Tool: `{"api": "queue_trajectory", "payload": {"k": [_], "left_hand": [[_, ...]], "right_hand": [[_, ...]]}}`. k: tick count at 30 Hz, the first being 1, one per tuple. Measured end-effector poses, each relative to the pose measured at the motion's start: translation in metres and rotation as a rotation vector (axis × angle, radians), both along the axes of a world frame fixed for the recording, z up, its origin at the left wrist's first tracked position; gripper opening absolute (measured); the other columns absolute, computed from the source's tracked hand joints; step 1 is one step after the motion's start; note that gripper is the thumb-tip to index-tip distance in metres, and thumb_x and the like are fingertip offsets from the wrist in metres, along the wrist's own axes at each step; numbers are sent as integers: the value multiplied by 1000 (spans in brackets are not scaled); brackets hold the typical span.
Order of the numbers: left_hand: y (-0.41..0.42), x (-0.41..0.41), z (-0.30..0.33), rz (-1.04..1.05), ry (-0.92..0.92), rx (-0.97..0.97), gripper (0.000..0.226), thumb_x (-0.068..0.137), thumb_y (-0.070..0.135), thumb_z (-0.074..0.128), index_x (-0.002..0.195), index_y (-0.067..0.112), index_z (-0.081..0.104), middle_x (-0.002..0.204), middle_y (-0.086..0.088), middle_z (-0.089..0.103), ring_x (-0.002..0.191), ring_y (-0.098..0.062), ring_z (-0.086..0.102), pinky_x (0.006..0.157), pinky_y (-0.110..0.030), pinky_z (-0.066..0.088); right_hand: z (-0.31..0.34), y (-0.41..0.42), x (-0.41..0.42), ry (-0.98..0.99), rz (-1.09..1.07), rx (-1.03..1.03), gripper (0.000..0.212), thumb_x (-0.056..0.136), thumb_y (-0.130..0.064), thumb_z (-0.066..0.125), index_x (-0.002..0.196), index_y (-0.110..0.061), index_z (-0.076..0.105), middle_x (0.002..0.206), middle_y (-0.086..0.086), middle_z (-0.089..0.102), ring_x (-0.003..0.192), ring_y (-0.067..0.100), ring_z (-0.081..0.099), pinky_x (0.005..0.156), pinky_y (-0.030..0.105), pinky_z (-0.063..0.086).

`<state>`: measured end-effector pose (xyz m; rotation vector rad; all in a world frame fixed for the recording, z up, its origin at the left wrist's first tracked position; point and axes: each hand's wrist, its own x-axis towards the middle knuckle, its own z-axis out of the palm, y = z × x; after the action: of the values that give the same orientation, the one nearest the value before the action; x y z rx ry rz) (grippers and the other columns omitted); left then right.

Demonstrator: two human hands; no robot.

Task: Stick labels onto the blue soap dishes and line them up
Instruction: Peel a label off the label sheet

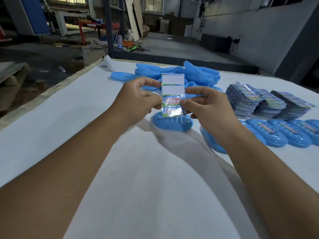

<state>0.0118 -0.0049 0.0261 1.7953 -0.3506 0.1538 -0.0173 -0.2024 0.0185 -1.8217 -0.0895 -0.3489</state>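
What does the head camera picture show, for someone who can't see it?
Two hands, left hand and right hand, pinch a label sheet above a blue soap dish on a white table. Labelled dishes line the right side, near label sheet stacks and an unlabelled dish pile.

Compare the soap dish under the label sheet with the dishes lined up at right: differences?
The soap dish under the sheet shows no label on its visible surface; the lined-up dishes each carry a printed one. The first sits alone in front of the hands, left hand and right hand, which pinch the label sheet above it; the others sit side by side in a row. Both are blue, oval and on the white table.
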Motion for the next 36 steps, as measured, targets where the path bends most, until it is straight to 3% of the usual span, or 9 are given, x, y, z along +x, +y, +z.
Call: {"api": "queue_trajectory", "payload": {"k": [3,15,21,30,36], "left_hand": [[-1,-3,0,-11,-2,33,32,86,11,72,108,31,62,75,7,77,75,-1,71,60,-16,47],[-1,-7,4,-7,-20,25,31,87,14,74,107,31,59,75,9,77,74,-1,71,65,-22,47],[-3,-8,5,-11,-23,53,30,89,17,73,108,35,57,76,15,76,78,2,70,54,-9,47],[-2,-8,4,-23,-43,71,33,87,16,75,106,36,56,77,14,76,79,3,70,53,-8,47],[-3,-10,3,-88,-69,40,32,86,12,78,103,29,58,77,9,77,74,-1,72,60,-8,48]], "right_hand": [[0,-1,1,0,-17,-3,26,91,-18,76,113,-27,67,78,-9,78,68,-1,70,61,12,52],[0,-2,2,21,-41,-4,23,90,-23,78,107,-32,66,79,-12,78,72,-1,72,56,13,53],[1,-1,2,26,-45,-2,22,90,-24,79,105,-33,65,79,-14,78,73,-2,73,54,13,52],[1,-1,2,29,-66,-31,23,89,-24,79,106,-32,66,79,-15,78,73,-2,73,55,11,50],[0,3,0,-48,-141,-199,12,84,-23,83,85,-23,71,78,-3,75,67,6,68,67,25,58]]}}
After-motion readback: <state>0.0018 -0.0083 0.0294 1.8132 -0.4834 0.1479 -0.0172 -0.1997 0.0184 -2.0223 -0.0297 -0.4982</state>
